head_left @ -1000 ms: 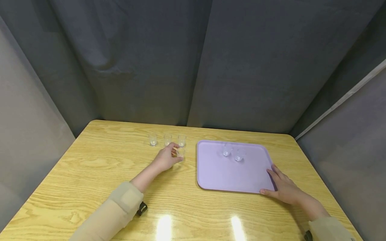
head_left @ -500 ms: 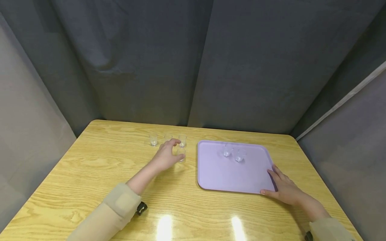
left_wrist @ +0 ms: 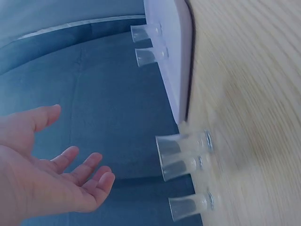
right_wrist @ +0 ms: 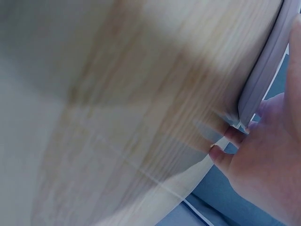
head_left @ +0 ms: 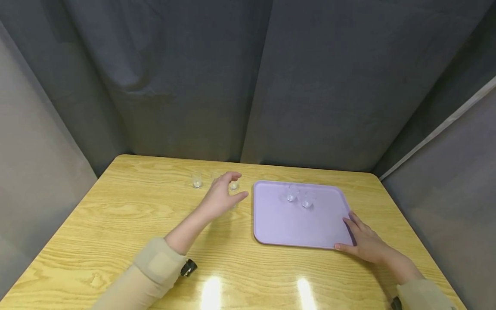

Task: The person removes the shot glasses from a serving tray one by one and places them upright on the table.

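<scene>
I see the wooden tabletop (head_left: 116,224) first, walled in by grey curtains. On its right half lies the lilac tray (head_left: 286,224), with two small clear cups (head_left: 298,196) standing near its far edge. My right hand (head_left: 364,243) rests on the tray's near right corner, fingers flat along the rim; the right wrist view is blurred but shows fingertips at that edge. My left hand (head_left: 221,196) hovers just left of the tray with fingers spread and relaxed, holding nothing, as the left wrist view confirms. Under and beyond it stand the loose cups (left_wrist: 186,162) on the bare wood.

I judge the work is moving cups onto the tray, with two already there. The step in hand looks like picking the next cup; that calls for lowering the left hand and pinching one cup without knocking its close neighbours.

The cups are tiny and transparent, and the hand covers some, so I cannot count them surely.
</scene>
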